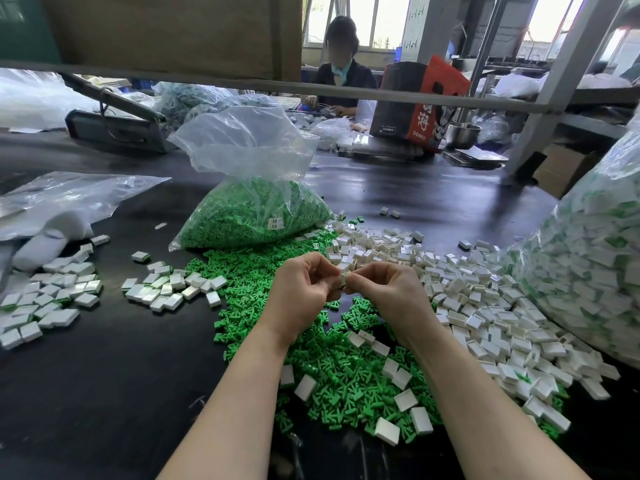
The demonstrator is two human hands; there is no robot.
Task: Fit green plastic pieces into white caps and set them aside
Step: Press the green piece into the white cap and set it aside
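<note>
Above the green pieces (332,372), left hand (304,289) and right hand (388,292) both pinching one white cap (343,279); bag label (277,223) unreadable.

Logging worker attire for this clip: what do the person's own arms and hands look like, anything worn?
Both forearms are bare up to the frame edge, no sleeves showing. The left hand and right hand wear no gloves; no rings, watch or wristbands are visible. Fingernails look short and unpainted.

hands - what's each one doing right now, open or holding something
Left hand: fingers curled, pinching the small white plastic cap.
Right hand: fingers curled, pinching the same cap from its other side.
</note>
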